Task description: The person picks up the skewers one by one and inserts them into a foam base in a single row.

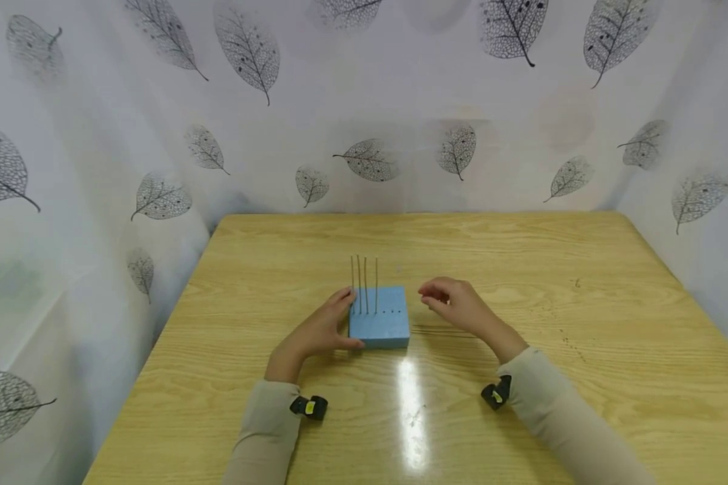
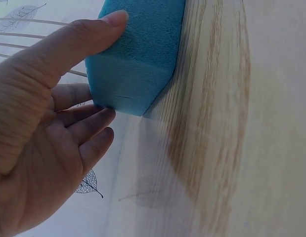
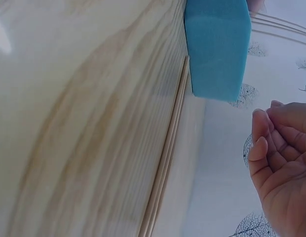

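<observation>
Four thin sticks [image 1: 366,286] stand upright in a row in the blue block [image 1: 379,328] in the head view, with three small holes in line to their right. The block sits on the wooden table [image 1: 522,269], in front of a leaf-printed cloth [image 1: 400,87]. The left hand [image 1: 315,330] grips the block at its left side; the right hand [image 1: 461,306] hangs in the air just right of it, fingers curled toward the thumb. From the left wrist, the thumb lies across one face of the block and fingertips touch another. From the right wrist, thumb and index fingertip come together, pinching nothing visible, while loose sticks [image 3: 166,148] lie on the table beside the block.
</observation>
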The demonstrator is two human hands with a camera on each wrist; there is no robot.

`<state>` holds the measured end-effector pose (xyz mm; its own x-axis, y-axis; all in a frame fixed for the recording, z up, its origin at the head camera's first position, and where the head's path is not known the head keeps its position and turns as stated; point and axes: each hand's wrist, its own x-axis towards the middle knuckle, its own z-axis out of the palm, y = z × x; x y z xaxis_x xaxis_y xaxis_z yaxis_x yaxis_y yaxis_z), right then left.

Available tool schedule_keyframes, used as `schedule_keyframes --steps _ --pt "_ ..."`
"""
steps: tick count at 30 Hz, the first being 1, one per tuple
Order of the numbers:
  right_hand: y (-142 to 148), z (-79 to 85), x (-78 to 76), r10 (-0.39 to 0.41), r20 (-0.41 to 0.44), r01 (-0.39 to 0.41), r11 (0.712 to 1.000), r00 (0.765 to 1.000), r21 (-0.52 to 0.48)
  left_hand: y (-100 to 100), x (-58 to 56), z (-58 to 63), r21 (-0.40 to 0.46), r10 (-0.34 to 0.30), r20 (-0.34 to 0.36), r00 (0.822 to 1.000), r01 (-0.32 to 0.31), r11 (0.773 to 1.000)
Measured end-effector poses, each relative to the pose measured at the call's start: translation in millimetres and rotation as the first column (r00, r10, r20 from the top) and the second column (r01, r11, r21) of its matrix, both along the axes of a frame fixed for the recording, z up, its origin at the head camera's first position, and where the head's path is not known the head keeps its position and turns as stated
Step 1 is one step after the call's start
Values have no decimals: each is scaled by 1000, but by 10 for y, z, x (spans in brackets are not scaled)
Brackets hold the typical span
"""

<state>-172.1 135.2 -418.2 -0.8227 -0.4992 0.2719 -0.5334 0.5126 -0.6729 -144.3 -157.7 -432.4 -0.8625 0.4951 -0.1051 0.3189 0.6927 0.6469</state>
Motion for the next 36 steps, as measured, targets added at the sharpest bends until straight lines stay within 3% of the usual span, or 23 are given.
schedule_keyframes --steps 15,24,36 --pt "348 -26 16 -28 -19 29 998 999 48 4 -6 4 6 -5 13 1000 5 1000" --pt "522 -44 27 -69 80 60 992 994 114 9 0 24 0 -7 6 1000 7 1000" --pt "748 -48 51 -84 137 56 980 987 193 14 4 41 13 -5 21 1000 5 1000"
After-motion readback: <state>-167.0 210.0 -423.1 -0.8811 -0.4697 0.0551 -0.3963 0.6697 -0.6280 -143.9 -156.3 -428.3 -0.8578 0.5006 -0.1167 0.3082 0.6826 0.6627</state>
